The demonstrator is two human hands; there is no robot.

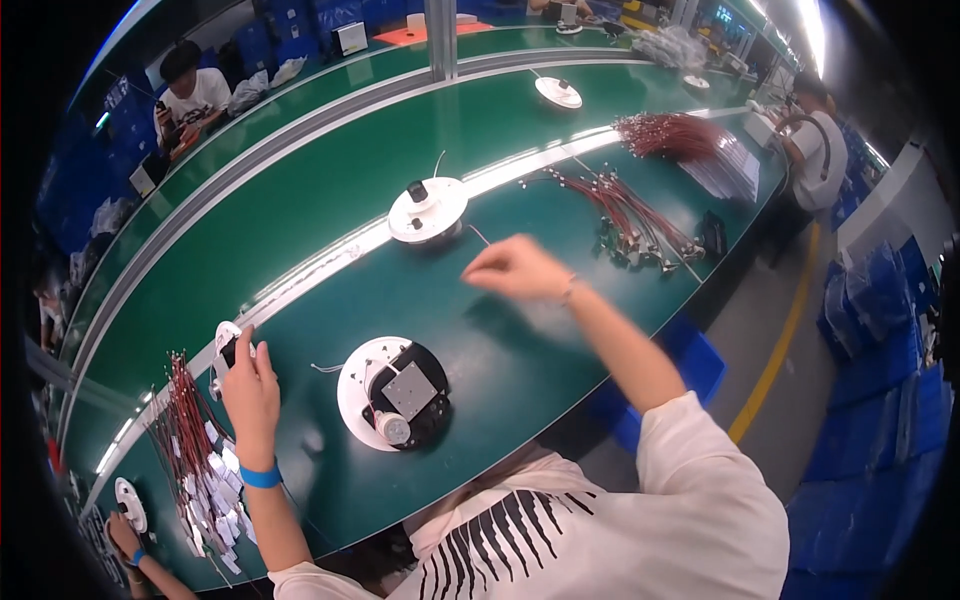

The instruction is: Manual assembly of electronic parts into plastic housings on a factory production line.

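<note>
Green tabletop [500,385] carries a red-wire bundle [184,405] toward its left end. Near the front edge, a round white unit [356,388] looks part-assembled: metal plate [408,388] and cylinder [397,430] on, innards left exposed. Right hand [518,268]: fingertips pinched, nothing visible between. Left hand [252,395] is at a white fixture [227,331] by the far edge; whether it grips is unclear.

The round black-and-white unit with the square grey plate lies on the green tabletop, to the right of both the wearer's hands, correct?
No: the head view shows the round black-and-white unit between the wearer's left hand and right hand, though it does lie on the green tabletop.
</note>
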